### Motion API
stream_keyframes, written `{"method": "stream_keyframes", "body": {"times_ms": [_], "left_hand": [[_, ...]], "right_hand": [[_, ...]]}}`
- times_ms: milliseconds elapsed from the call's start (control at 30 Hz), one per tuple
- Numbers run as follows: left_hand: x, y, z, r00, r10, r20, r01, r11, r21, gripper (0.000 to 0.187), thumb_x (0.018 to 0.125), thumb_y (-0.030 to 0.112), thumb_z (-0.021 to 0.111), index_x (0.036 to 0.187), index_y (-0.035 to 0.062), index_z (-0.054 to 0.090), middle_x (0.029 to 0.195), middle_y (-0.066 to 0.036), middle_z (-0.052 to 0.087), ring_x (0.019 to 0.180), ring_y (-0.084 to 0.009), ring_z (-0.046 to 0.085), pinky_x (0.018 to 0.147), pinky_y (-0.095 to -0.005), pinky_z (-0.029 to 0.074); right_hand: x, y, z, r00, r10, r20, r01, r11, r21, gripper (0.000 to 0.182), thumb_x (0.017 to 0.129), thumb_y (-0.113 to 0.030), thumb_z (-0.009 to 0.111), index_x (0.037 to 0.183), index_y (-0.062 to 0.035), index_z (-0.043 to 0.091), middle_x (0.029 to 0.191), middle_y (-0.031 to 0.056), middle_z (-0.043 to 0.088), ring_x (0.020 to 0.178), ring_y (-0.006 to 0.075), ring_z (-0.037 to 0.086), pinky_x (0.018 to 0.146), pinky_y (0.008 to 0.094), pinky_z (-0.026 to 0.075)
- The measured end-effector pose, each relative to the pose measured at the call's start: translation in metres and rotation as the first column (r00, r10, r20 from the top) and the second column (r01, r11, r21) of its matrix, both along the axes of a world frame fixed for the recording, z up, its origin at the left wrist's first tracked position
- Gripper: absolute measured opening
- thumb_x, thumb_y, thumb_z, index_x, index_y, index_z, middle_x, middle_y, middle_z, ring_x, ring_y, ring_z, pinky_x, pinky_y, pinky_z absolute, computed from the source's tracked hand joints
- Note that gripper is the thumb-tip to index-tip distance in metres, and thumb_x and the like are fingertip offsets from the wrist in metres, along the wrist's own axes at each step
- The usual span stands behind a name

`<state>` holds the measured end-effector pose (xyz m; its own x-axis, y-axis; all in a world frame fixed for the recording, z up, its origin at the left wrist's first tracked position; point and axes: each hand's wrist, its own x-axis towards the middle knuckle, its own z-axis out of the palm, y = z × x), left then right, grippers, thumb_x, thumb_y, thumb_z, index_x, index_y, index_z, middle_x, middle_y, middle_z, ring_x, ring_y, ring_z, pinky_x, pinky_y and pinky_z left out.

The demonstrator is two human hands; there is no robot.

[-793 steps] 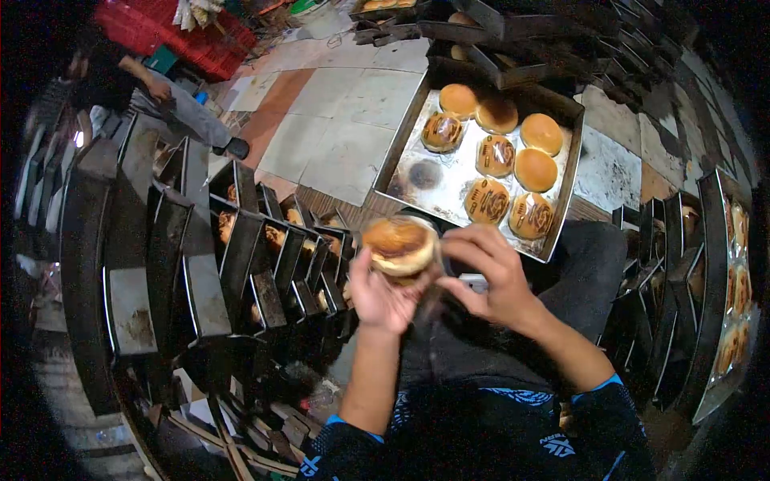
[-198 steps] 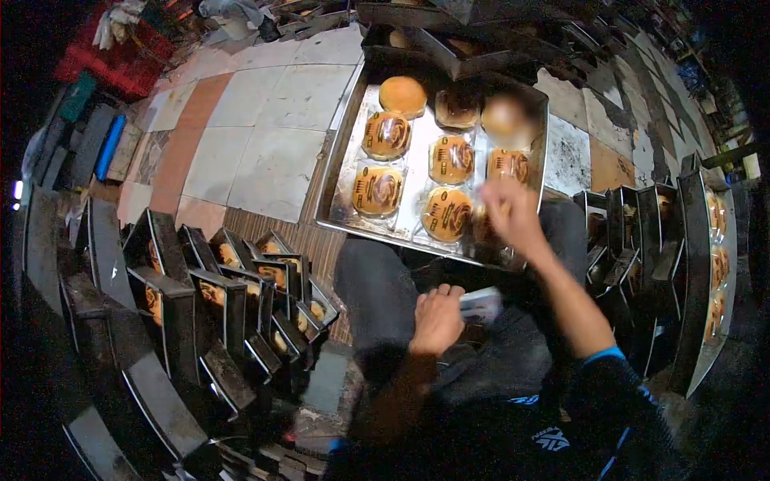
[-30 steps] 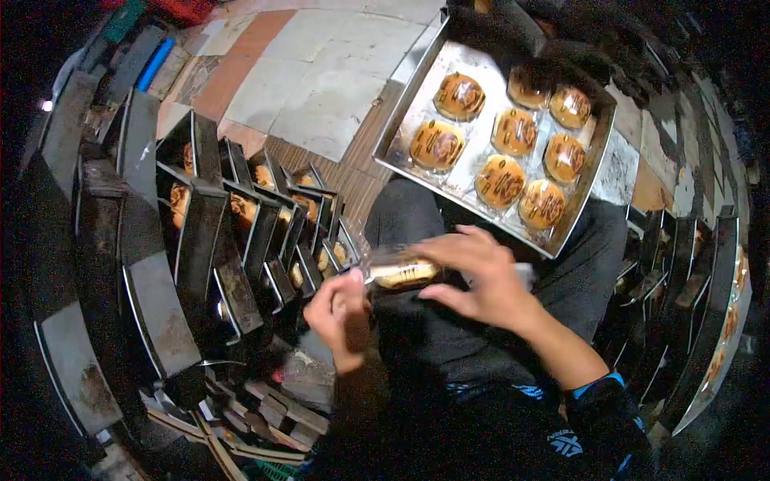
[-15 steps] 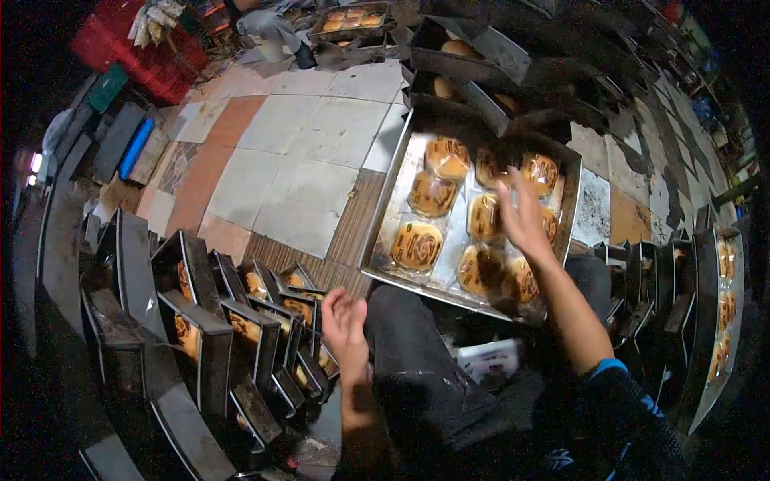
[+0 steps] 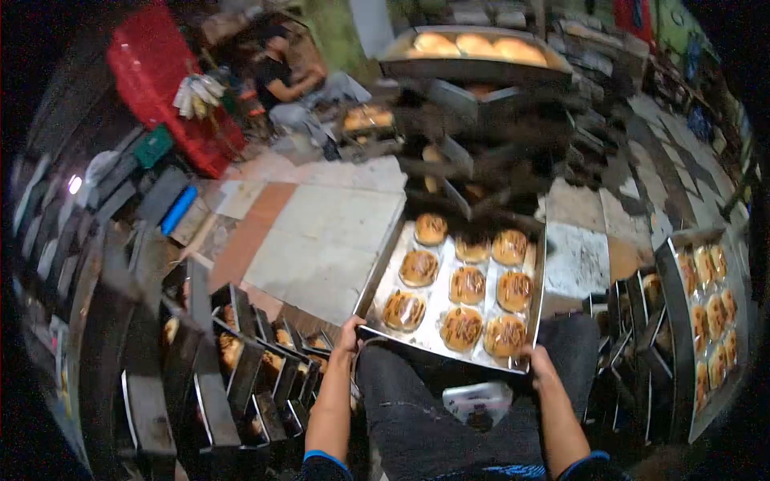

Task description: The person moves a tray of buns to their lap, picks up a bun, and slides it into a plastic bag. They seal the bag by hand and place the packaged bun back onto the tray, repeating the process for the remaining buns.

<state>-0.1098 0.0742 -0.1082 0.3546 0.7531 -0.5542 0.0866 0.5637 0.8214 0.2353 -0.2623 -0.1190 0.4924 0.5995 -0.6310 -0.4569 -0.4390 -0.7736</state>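
Left hand [image 5: 349,335] and right hand [image 5: 545,367] clasp tray [image 5: 433,311] at near corners, apt holds; likely stiff, moderately heavy; buns [image 5: 467,284] probably soft, slippery-wrapped.

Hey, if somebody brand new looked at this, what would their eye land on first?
Probably the metal tray in the middle, held at its near corners by the left hand and right hand, with nine glossy wrapped buns in it. After that, likely the bright red crates at upper left, and the golden buns in a dark-sided tray at top centre.
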Motion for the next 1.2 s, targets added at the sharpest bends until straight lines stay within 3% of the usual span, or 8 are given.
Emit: {"method": "stream_keyframes", "body": {"times_ms": [367,400,567,933,1067,1100,1133,1200], "left_hand": [[-0.058,-0.175,0.216,0.926,0.285,0.247,-0.372,0.795,0.479,0.021,0.080,0.023,0.052,0.077,0.0030,0.059,0.073,-0.009,0.059,0.067,-0.0205,0.057,0.063,-0.0318,0.046],[-0.061,-0.190,0.246,0.905,0.293,0.309,-0.404,0.820,0.405,0.021,0.080,0.023,0.053,0.080,0.0031,0.059,0.074,-0.007,0.058,0.068,-0.0183,0.056,0.066,-0.0302,0.045],[-0.069,-0.299,0.423,0.931,0.111,0.347,-0.345,0.574,0.743,0.042,0.084,0.044,0.054,0.101,0.0052,0.056,0.095,-0.007,0.056,0.088,-0.0187,0.054,0.080,-0.0343,0.044],[-0.256,-0.309,0.507,0.864,0.352,0.361,-0.353,-0.090,0.931,0.041,0.094,0.036,0.048,0.123,0.0066,0.044,0.105,-0.007,0.058,0.089,-0.0180,0.059,0.082,-0.0343,0.050],[-0.351,-0.277,0.528,0.660,0.534,0.528,-0.493,-0.223,0.841,0.054,0.095,0.045,0.044,0.132,0.0055,0.040,0.105,-0.012,0.062,0.086,-0.0231,0.060,0.083,-0.0359,0.048],[-0.377,-0.263,0.532,0.565,0.649,0.509,-0.467,-0.257,0.846,0.056,0.095,0.047,0.042,0.130,0.0037,0.042,0.106,-0.014,0.062,0.087,-0.0241,0.060,0.084,-0.0363,0.047],[-0.401,-0.250,0.534,0.473,0.737,0.483,-0.441,-0.276,0.854,0.059,0.094,0.050,0.040,0.128,0.0018,0.045,0.106,-0.015,0.062,0.088,-0.0251,0.059,0.084,-0.0366,0.046],[-0.441,-0.228,0.532,0.303,0.862,0.407,-0.407,-0.269,0.873,0.065,0.094,0.055,0.037,0.124,-0.0019,0.050,0.107,-0.018,0.061,0.090,-0.0272,0.058,0.085,-0.0373,0.045]], "right_hand": [[-0.026,-0.113,0.122,0.937,-0.330,0.118,0.227,0.827,0.514,0.014,0.080,-0.018,0.052,0.079,-0.0045,0.057,0.082,0.0063,0.056,0.070,0.0170,0.053,0.065,0.0290,0.044],[-0.025,-0.109,0.154,0.521,-0.535,0.665,-0.068,0.751,0.657,0.018,0.083,-0.022,0.052,0.084,-0.0045,0.056,0.086,0.0065,0.056,0.075,0.0185,0.053,0.067,0.0312,0.045],[0.028,-0.091,0.296,0.097,-0.822,0.561,-0.405,0.482,0.777,0.026,0.084,-0.026,0.054,0.096,-0.0033,0.057,0.097,0.0088,0.057,0.085,0.0214,0.055,0.078,0.0365,0.046],[-0.139,0.032,0.501,0.288,-0.681,0.673,-0.786,0.233,0.573,0.039,0.073,-0.024,0.072,0.101,-0.0013,0.058,0.101,0.0110,0.058,0.090,0.0253,0.059,0.080,0.0384,0.050],[-0.232,0.068,0.517,-0.053,-0.747,0.663,-0.888,0.339,0.312,0.045,0.069,-0.023,0.078,0.103,-0.0005,0.059,0.102,0.0118,0.058,0.092,0.0268,0.061,0.081,0.0391,0.051],[-0.255,0.077,0.523,-0.104,-0.728,0.678,-0.890,0.372,0.263,0.047,0.068,-0.023,0.080,0.103,-0.0003,0.059,0.103,0.0120,0.058,0.093,0.0271,0.061,0.081,0.0393,0.052],[-0.286,0.086,0.529,0.476,-0.068,0.877,-0.879,-0.015,0.477,0.042,0.080,-0.033,0.064,0.110,-0.0055,0.053,0.102,0.0103,0.057,0.093,0.0274,0.060,0.076,0.0455,0.052],[-0.341,0.095,0.542,0.716,0.626,0.307,-0.483,0.128,0.866,0.037,0.090,-0.041,0.047,0.113,-0.0117,0.050,0.100,0.0095,0.056,0.092,0.0274,0.059,0.072,0.0490,0.052]]}}
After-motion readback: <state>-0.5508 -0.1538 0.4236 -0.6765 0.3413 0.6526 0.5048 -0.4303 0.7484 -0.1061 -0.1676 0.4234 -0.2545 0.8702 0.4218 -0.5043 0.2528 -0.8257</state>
